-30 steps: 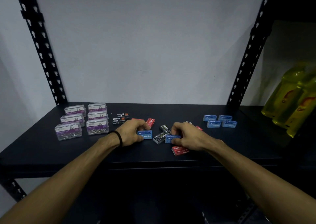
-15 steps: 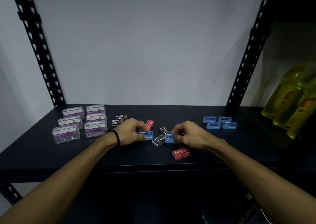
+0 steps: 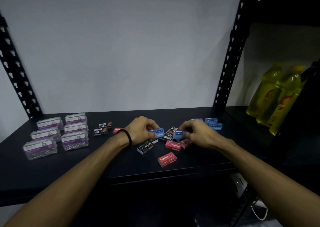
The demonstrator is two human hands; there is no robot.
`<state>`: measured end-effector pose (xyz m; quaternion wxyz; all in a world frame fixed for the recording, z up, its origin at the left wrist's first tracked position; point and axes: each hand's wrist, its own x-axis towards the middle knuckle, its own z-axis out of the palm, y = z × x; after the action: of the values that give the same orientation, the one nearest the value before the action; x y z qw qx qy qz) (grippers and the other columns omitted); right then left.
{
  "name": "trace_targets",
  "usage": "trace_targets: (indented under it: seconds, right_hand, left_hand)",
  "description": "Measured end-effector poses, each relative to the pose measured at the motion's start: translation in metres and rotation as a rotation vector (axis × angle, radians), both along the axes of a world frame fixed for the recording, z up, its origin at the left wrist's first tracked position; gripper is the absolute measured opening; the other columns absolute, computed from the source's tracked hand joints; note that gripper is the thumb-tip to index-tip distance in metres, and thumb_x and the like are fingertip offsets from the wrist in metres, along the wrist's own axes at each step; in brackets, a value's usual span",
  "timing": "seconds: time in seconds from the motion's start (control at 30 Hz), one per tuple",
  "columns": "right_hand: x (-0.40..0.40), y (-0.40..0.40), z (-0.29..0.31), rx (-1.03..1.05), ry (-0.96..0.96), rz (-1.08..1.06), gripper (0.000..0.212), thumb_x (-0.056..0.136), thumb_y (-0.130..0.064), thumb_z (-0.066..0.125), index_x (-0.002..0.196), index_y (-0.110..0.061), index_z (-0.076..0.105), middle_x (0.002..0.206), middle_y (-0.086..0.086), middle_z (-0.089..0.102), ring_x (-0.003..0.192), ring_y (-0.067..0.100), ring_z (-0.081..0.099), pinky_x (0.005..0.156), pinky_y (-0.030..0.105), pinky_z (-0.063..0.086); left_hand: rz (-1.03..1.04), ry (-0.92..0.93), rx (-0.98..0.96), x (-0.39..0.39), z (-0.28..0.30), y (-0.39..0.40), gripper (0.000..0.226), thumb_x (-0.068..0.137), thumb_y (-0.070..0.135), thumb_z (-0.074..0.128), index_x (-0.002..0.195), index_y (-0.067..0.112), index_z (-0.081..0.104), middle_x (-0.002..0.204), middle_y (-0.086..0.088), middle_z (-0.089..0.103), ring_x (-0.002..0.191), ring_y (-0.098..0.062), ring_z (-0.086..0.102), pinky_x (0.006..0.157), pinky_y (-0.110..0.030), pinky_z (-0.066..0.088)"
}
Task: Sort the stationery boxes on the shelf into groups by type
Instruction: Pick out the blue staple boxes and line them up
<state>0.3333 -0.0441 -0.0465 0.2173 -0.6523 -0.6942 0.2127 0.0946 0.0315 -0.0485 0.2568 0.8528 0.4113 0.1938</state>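
Head view shows the left hand [image 3: 142, 131] pinching one blue staple box [image 3: 158, 133] and the right hand [image 3: 197, 133] another [image 3: 179, 134], mid-shelf [image 3: 52, 171]; light, stiff cartons, best gripped across their long sides.

Dim light; white wall [image 3: 121, 44]; black slotted uprights [image 3: 232, 53].
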Motion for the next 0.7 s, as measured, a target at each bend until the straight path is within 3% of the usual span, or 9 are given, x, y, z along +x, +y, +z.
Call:
trace_targets:
  seconds: [0.17,0.33,0.5,0.7]
  right_hand:
    - [0.038,-0.008,0.003,0.019,-0.085,-0.085,0.014,0.095,-0.02,0.061,0.102,-0.031,0.065,0.093,-0.016,0.064,0.081,-0.002,0.061,0.064,0.013,0.042]
    - [0.073,-0.017,0.003,0.069,-0.167,-0.167,0.015,0.094,-0.017,0.062,0.105,-0.024,0.068,0.099,-0.012,0.063,0.085,-0.002,0.058,0.068,0.015,0.04]
    - [0.1,-0.026,0.002,0.057,-0.194,-0.233,0.014,0.091,-0.013,0.059,0.091,-0.024,0.068,0.092,-0.008,0.067,0.081,0.004,0.062,0.068,0.024,0.049]
    - [0.117,-0.029,-0.004,0.031,-0.211,-0.279,0.017,0.09,-0.01,0.057,0.096,-0.019,0.07,0.094,-0.004,0.068,0.083,0.008,0.063,0.077,0.034,0.054]
  left_hand:
    - [-0.045,0.014,-0.003,0.041,0.002,-0.003,0.021,0.084,0.019,0.072,0.105,0.02,0.07,0.099,0.008,0.069,0.086,-0.003,0.064,0.072,-0.018,0.052]
    - [-0.068,0.026,0.042,0.085,0.001,-0.006,0.021,0.084,0.019,0.072,0.105,0.02,0.07,0.099,0.008,0.068,0.08,-0.002,0.062,0.063,-0.012,0.045]
    - [-0.05,0.006,0.058,0.123,-0.004,-0.011,0.022,0.082,0.017,0.072,0.104,0.02,0.071,0.099,0.005,0.069,0.081,-0.005,0.062,0.067,-0.015,0.045]
    - [-0.04,0.015,0.067,0.156,-0.015,-0.015,0.025,0.082,0.016,0.073,0.107,0.016,0.071,0.106,0.0,0.069,0.089,-0.01,0.062,0.08,-0.02,0.049]
